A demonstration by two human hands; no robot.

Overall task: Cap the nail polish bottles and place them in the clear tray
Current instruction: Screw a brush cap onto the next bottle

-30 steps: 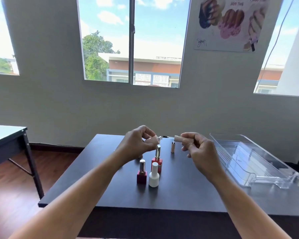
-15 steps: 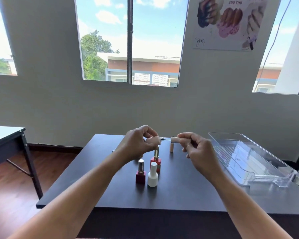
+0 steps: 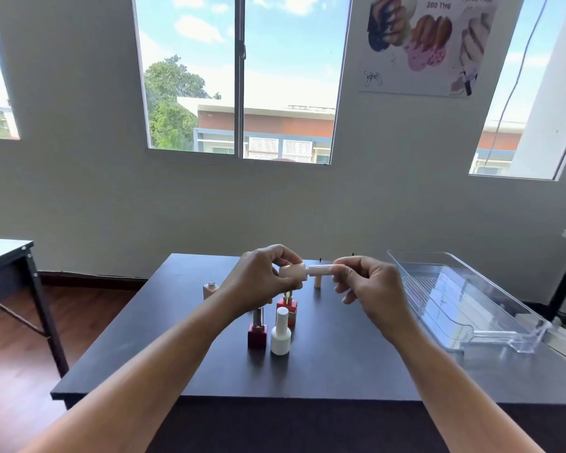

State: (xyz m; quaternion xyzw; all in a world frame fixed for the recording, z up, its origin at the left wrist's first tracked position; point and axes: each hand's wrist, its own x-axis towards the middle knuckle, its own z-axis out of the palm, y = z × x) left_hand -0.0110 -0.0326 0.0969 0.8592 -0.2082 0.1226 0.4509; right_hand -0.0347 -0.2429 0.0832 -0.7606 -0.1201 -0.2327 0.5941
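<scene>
Your left hand (image 3: 262, 276) pinches the small, light, likely glass bottle (image 3: 293, 271) by its body. Your right hand (image 3: 370, 286) closes on the cap (image 3: 319, 270), now at the neck; twist gently, it's slick.

Both forearms bare; left hand (image 3: 262, 276), right hand (image 3: 371, 289) ungloved, ringless.

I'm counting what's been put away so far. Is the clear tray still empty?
Empty. The clear tray shows only its bare ribbed floor; the three capped bottles stand on the table, outside it.
</scene>
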